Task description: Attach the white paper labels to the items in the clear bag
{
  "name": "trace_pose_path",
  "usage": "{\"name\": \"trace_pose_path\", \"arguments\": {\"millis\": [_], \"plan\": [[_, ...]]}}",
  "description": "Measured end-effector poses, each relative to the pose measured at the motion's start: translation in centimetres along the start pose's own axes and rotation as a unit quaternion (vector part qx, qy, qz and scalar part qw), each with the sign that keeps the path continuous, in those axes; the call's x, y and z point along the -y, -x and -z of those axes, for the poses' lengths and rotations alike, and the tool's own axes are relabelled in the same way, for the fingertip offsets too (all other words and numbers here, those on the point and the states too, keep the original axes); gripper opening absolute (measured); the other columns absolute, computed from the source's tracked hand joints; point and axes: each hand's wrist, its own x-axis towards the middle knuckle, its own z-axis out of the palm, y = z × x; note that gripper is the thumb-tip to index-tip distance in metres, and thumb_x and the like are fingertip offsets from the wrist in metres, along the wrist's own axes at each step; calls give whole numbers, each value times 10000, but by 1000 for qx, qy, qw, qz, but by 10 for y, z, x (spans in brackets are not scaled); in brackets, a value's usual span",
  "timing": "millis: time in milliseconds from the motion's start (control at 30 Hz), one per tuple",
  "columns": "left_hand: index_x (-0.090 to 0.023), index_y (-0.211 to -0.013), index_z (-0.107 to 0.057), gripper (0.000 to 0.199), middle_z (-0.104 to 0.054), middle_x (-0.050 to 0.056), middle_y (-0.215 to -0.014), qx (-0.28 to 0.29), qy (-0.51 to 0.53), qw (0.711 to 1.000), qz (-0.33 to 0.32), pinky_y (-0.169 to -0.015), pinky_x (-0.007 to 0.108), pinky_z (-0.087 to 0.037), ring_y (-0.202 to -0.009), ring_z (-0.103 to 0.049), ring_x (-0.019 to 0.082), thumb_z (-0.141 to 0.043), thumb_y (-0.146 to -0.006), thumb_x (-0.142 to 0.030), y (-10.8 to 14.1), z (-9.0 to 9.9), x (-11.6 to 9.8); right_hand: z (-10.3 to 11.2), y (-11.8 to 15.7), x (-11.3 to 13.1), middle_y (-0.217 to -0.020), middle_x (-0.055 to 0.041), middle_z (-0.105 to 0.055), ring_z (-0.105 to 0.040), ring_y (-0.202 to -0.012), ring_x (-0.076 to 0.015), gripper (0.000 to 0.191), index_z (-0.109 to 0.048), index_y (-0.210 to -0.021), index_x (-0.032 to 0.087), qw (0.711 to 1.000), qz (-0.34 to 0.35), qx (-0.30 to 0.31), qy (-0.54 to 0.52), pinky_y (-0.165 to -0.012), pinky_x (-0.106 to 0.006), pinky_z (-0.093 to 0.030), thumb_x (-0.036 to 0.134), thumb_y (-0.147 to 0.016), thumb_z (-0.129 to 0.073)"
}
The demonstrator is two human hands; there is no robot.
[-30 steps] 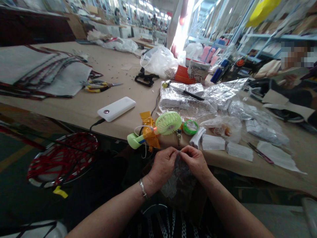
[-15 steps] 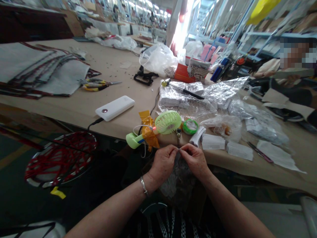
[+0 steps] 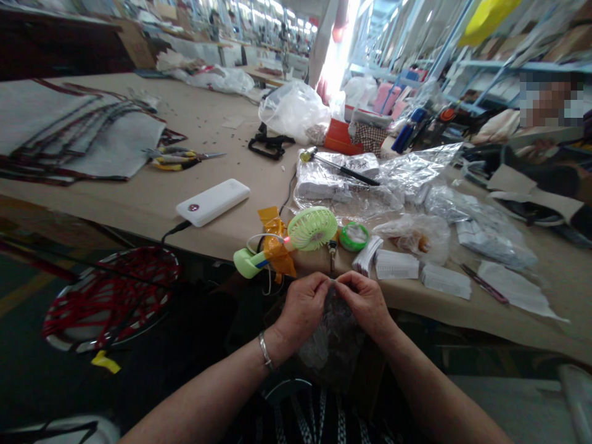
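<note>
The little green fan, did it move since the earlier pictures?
No. The green handheld fan stays in the same place against the hammer; the whole view just shifted slightly.

Black handwriting (image 3: 356, 164) on white packets (image 3: 319, 185) is illegible.

Held plastic (image 3: 335, 339): clear grey. Fan (image 3: 314, 227): lime green. Tape (image 3: 285, 264): orange. Power bank (image 3: 217, 202): white. Desk (image 3: 203, 135): tan. Cloth (image 3: 367, 135): brown-white check.
</note>
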Motion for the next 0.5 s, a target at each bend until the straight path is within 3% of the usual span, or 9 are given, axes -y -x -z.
{"name": "trace_pose_path", "arguments": {"millis": [133, 233, 333, 400, 500], "plan": [[-168, -667, -608, 241, -565, -17, -609, 15, 19, 999, 32, -559, 202, -368, -589, -494, 109, -461, -815, -291, 14, 2, 1, 13, 15, 1, -698, -2, -643, -581, -627, -140, 167, -639, -834, 181, 999, 9, 14, 39, -589, -227, -453, 334, -788, -589], [-180, -715, -649, 238, -626, 2, -663, 32, 18, 998, 54, -620, 219, -410, -648, -552, 135, -479, -810, -317, 19, -1, 13, 32, 20, -2, -710, -9, -626, -573, -644, -148, 130, -626, -806, 201, 982, 86, -36, 163, -617, -248, -451, 300, -826, -543], [-203, -945, -673, 252, -684, 43, -937, 37, 10, 998, 59, -798, 265, -426, -868, -598, 185, -507, -794, -319, 19, -5, 28, 50, 16, -10, -842, -53, -613, -554, -808, -202, 139, -630, -896, 207, 928, 174, -114, 308, -757, -326, -443, 284, -825, -538], [-204, -1022, -655, 296, -666, 62, -1043, 32, 0, 997, 64, -862, 292, -407, -963, -583, 207, -517, -784, -312, 18, -7, 34, 55, 11, -17, -930, -77, -601, -518, -919, -244, 226, -621, -1010, 202, 889, 197, -145, 386, -840, -387, -408, 282, -805, -567], [-202, -893, -689, 230, -694, 59, -919, 42, -18, 996, 78, -807, 292, -424, -884, -606, 210, -527, -768, -307, 18, -9, 33, 54, 8, -27, -1009, -82, -596, -465, -1034, -280, 284, -611, -1075, 204, 854, 206, -160, 449, -898, -429, -351, 259, -797, -584]]}}
